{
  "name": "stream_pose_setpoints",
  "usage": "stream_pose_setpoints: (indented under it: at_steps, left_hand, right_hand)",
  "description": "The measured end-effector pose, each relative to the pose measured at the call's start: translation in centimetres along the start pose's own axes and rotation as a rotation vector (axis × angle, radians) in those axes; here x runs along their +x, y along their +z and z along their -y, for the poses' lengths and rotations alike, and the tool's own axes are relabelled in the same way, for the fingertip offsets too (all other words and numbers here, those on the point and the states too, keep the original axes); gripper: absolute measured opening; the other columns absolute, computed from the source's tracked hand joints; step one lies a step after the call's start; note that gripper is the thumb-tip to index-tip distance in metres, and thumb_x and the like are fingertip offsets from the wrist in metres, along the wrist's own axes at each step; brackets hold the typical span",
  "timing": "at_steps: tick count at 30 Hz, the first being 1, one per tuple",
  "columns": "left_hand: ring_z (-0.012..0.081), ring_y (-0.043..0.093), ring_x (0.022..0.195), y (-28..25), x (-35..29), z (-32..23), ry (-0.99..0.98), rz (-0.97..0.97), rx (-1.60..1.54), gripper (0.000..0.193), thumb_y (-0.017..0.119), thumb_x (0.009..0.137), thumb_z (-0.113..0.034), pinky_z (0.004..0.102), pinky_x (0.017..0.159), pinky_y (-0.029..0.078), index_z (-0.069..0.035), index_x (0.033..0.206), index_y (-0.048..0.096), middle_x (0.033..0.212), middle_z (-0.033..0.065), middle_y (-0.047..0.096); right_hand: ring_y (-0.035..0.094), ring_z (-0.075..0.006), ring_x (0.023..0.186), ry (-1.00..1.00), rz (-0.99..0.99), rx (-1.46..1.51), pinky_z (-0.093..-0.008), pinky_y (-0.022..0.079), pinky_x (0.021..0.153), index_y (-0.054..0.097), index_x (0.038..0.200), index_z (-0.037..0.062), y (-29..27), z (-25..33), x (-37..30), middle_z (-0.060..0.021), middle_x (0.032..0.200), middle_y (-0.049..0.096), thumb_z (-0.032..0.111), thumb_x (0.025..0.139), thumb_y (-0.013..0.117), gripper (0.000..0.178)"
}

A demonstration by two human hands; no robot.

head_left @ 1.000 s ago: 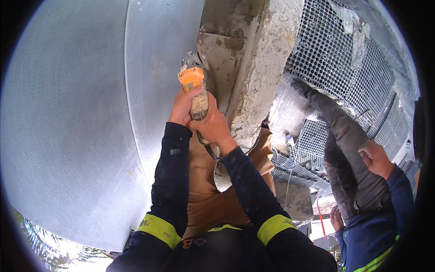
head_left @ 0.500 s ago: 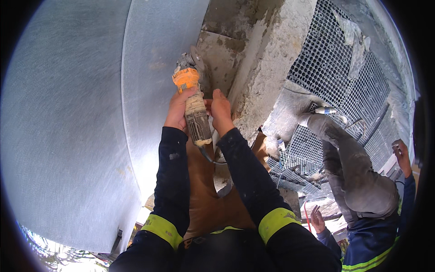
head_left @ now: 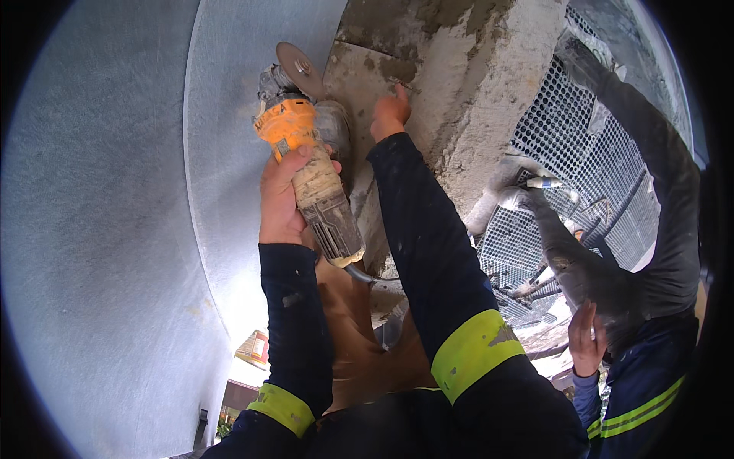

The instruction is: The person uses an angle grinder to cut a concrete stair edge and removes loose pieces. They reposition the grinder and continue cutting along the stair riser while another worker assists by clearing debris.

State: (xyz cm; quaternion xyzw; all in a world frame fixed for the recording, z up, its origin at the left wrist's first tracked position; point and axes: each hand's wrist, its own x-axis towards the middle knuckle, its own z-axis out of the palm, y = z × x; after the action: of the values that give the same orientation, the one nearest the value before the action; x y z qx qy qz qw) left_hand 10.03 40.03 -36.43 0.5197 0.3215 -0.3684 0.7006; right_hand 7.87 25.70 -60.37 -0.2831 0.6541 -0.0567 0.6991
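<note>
An angle grinder (head_left: 306, 164) with an orange front, a dusty grey rear body and a thin cutting disc (head_left: 300, 69) is raised in front of me. My left hand (head_left: 283, 191) is closed around its middle, thumb on top. The disc points up and away, between the smooth grey sheet and the concrete, apart from my right hand. My right hand (head_left: 391, 115) is at the concrete ledge (head_left: 451, 99), one finger stretched toward its surface. The other fingers are partly hidden, and I see nothing held in them. A cord (head_left: 371, 277) runs from the grinder's rear end.
A large curved grey sheet (head_left: 115, 214) rises along my left. At right, a co-worker in dusty grey trousers (head_left: 604, 283) bends over dimpled black membrane (head_left: 604, 164), a hand (head_left: 586, 340) showing. A white-and-blue tube (head_left: 544, 183) lies there.
My right hand has left the grinder's side and moved up to the concrete. The grinder has come up and left in my left hand. The co-worker's legs have shifted and spread.
</note>
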Motion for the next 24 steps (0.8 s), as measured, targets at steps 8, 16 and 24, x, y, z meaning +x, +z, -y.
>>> stream_pose_setpoints:
  at_steps: [8, 16, 24]
  left_hand:
    - [0.0259, 0.068, 0.076, -0.5, 0.3, 0.4, 0.009, -0.041, -0.140, 0.043, 0.063, 0.087, -0.024, 0.0361, 0.063, 0.058, 0.005, 0.116, 0.052, 0.096, 0.0172, 0.065]
    - [0.0241, 0.069, 0.076, -1.0, -0.1, 0.5, 0.070, -0.043, -0.107, 0.043, 0.064, 0.089, -0.029, 0.0349, 0.065, 0.059, 0.005, 0.114, 0.053, 0.097, 0.0155, 0.065]
    - [0.0252, 0.068, 0.075, -0.4, -0.1, 0.4, 0.055, -0.039, -0.202, 0.038, 0.065, 0.088, -0.021, 0.0344, 0.060, 0.057, 0.001, 0.116, 0.052, 0.093, 0.0142, 0.064]
  right_hand:
    - [0.053, -0.0236, 0.120, 0.038, 0.008, 0.011, -0.0312, 0.041, 0.097, 0.043, 0.144, 0.0063, 0.1, 4.1, -3.4, -0.0148, 0.143, 0.048, -0.006, 0.089, 0.041, 0.057]
    - [0.059, -0.0154, 0.086, -0.092, 0.041, -0.003, -0.0277, 0.045, 0.070, 0.043, 0.145, 0.0091, -1.0, -0.7, 1.1, -0.0097, 0.128, 0.058, -0.005, 0.087, 0.046, 0.060]
    - [0.035, -0.0090, 0.051, -0.071, 0.074, -0.004, -0.0265, 0.031, 0.047, 0.041, 0.147, 0.0109, -1.7, -0.2, 0.9, -0.0012, 0.088, 0.061, -0.002, 0.088, 0.049, 0.060]
